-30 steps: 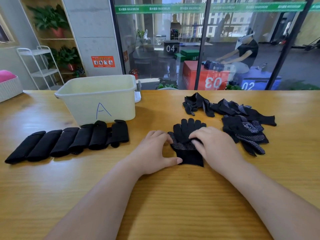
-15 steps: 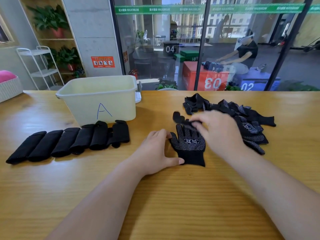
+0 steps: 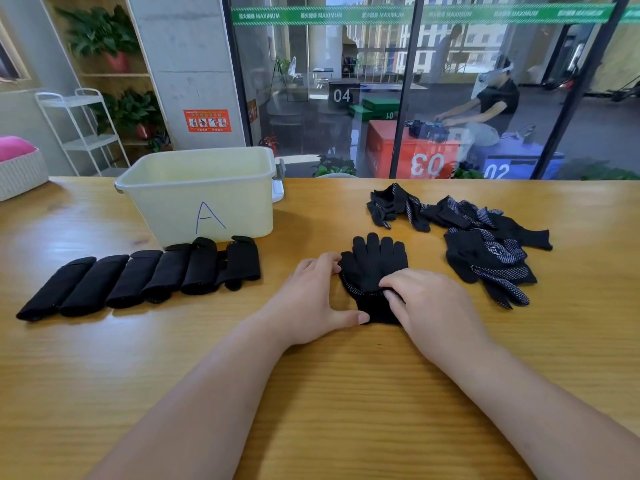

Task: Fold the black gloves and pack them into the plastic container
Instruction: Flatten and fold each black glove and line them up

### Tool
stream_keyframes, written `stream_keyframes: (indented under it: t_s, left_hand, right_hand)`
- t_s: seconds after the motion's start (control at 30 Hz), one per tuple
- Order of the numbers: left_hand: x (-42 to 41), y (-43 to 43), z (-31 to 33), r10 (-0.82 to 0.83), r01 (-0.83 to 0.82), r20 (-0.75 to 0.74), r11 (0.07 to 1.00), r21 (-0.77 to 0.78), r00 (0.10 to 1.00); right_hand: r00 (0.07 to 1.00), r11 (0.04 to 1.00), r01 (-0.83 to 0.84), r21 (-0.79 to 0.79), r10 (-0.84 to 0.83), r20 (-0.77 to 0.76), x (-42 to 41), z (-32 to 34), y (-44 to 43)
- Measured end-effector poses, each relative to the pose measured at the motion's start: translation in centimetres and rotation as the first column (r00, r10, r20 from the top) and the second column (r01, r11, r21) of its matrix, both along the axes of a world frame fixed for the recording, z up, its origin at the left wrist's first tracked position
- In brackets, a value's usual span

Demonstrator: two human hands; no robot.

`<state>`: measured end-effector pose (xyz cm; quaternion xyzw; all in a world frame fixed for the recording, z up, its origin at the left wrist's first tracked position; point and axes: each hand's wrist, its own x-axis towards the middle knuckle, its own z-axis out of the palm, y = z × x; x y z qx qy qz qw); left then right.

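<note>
at frame centre the gloves [image 3: 375,265] are steadied by the relaxed left hand [image 3: 311,296] and pressed, seemingly flat-fingered, by the right hand [image 3: 429,303]; edges should be aligned before folding.

Wooden table [image 3: 104,358] carries container [image 3: 207,202], folded gloves [image 3: 138,278], flat glove [image 3: 374,268], loose gloves [image 3: 485,244].
</note>
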<state>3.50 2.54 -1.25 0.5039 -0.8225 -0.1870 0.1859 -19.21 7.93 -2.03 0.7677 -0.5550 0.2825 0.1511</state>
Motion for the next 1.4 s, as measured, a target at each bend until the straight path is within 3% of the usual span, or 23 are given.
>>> stream_keyframes:
  t_s: [0.2, 0.83, 0.93, 1.03, 1.1, 1.2, 1.33, 1.4]
  left_hand:
    - [-0.1, -0.1, 0.0, 0.002, -0.002, 0.01, 1.0, -0.001, 1.0]
    - [-0.1, 0.0, 0.1, -0.002, 0.004, 0.056, 0.999, -0.038, 0.998]
    - [0.0, -0.1, -0.1, -0.013, 0.017, 0.074, 0.998, -0.059, 0.997]
    - [0.1, 0.0, -0.1, -0.062, 0.068, 0.069, 0.994, -0.091, 0.996]
    - [0.1, 0.0, 0.0, -0.104, 0.109, 0.051, 0.989, -0.103, 0.993]
    - [-0.2, 0.0, -0.3, -0.107, 0.126, 0.134, 0.981, -0.146, 0.985]
    - [-0.7, 0.1, -0.5, -0.057, 0.085, 0.141, 0.976, -0.201, 0.988]
    - [-0.8, 0.1, -0.3, -0.039, 0.06, 0.11, 0.978, -0.201, 0.993]
  right_hand:
    - [0.998, 1.0, -0.005, 0.019, 0.004, 0.061, -0.5, -0.7, 0.9]
    - [0.993, 1.0, 0.023, 0.021, -0.02, -0.113, 0.4, -0.8, 2.4]
    - [0.994, 0.998, 0.031, 0.055, -0.025, -0.108, 0.5, -0.8, 2.5]
    - [1.0, 0.998, 0.024, 0.056, -0.024, -0.008, 0.6, -0.5, 2.6]
    - [0.999, 0.992, 0.037, 0.118, -0.041, 0.036, 0.6, -0.4, 2.5]
    - [0.996, 0.964, 0.089, 0.249, -0.086, -0.02, 0.7, -0.3, 2.2]
    - [0.989, 0.962, 0.147, 0.231, -0.144, -0.029, 0.9, 1.0, 1.1]
    - [0.992, 0.943, 0.115, 0.313, -0.126, 0.017, 1.2, 1.7, -0.4]
